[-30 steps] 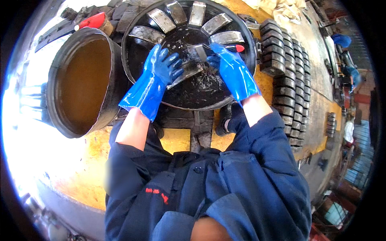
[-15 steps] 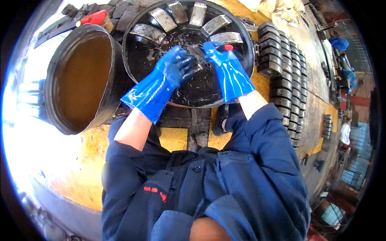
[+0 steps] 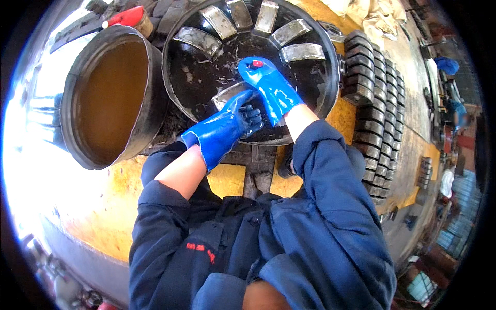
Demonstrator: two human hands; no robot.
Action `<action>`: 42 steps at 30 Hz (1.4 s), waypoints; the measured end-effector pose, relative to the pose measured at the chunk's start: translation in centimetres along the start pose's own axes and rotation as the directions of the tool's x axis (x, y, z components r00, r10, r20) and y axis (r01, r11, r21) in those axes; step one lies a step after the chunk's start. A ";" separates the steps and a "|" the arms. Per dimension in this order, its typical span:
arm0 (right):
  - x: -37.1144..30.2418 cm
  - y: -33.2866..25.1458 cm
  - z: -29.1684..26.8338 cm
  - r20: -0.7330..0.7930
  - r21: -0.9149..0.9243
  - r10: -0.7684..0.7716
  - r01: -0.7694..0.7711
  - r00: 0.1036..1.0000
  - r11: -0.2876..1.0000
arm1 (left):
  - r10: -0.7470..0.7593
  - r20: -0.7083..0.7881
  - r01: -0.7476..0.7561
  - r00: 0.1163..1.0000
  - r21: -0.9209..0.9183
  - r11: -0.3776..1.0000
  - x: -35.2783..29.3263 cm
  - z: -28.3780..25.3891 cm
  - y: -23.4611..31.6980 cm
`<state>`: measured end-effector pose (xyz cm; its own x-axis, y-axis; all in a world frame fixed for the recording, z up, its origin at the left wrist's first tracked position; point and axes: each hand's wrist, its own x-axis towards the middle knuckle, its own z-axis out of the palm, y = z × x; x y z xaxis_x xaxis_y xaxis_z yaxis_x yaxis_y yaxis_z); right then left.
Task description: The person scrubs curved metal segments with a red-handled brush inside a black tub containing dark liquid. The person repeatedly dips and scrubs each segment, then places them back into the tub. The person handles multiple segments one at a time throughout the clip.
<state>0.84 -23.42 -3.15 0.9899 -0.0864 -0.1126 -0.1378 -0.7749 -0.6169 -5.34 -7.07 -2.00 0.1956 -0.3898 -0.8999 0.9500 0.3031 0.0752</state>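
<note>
Both gloved hands are down in the black pan (image 3: 181,98), working on one curved grey block (image 3: 227,94) that sits near the pan's middle. The left hand (image 3: 243,116) cups it from below, fingers curled against its near edge; the right hand (image 3: 266,85) presses down over its far end, and something small and red (image 3: 257,64) shows at its knuckles. More blocks (image 3: 248,20) fan along the far rim, more are stacked on the desk (image 3: 330,121) to the right, and a drum (image 3: 106,98) of brown liquid stands just left. Judging by the oily sheen, a firm two-handed hold matters: keep the block low over the pan so any slip lands inside.
</note>
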 end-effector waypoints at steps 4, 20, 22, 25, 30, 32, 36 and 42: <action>-1.4 -0.9 -0.2 -0.010 0.046 0.207 -0.206 0.978 0.977 | 0.017 0.025 -0.019 1.000 0.089 0.996 2.3 -1.2 -0.1; -11.6 -2.1 -5.5 0.063 0.774 0.477 -0.344 0.877 0.531 | 0.474 0.795 -0.784 0.378 0.547 -0.293 -5.3 -3.8 3.4; -10.1 -1.7 -7.3 0.093 0.761 0.482 -0.374 0.871 0.530 | 0.483 0.803 -0.762 0.349 0.543 -0.351 -7.1 -2.9 3.3; -8.9 -1.5 -9.9 0.093 0.752 0.404 -0.330 0.910 0.571 | 0.386 0.660 -0.731 0.644 0.680 0.058 -7.9 -1.4 3.7; -7.2 -0.6 -9.8 0.163 0.764 0.299 -0.312 0.940 0.564 | 0.280 0.566 -0.631 0.775 0.715 0.301 -7.2 -0.2 4.3; -6.8 0.0 -9.1 0.197 0.773 0.261 -0.313 0.945 0.551 | 0.301 0.546 -0.600 0.782 0.789 0.129 -7.5 -0.1 4.4; -5.8 2.5 -6.7 0.251 0.809 0.228 -0.333 0.941 0.484 | 0.374 0.549 -0.623 0.747 0.775 0.108 -8.1 0.5 4.0; -4.7 3.4 -2.6 0.229 0.499 0.359 -0.426 0.905 0.755 | 0.395 0.488 -0.561 0.779 0.823 0.088 -8.9 0.8 4.0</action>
<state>-4.21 -27.27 -2.71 0.8382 -0.2135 -0.5018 -0.5426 -0.2356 -0.8063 -3.06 -3.10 6.62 0.6463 -0.6078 -0.4614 0.1745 -0.4709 0.8648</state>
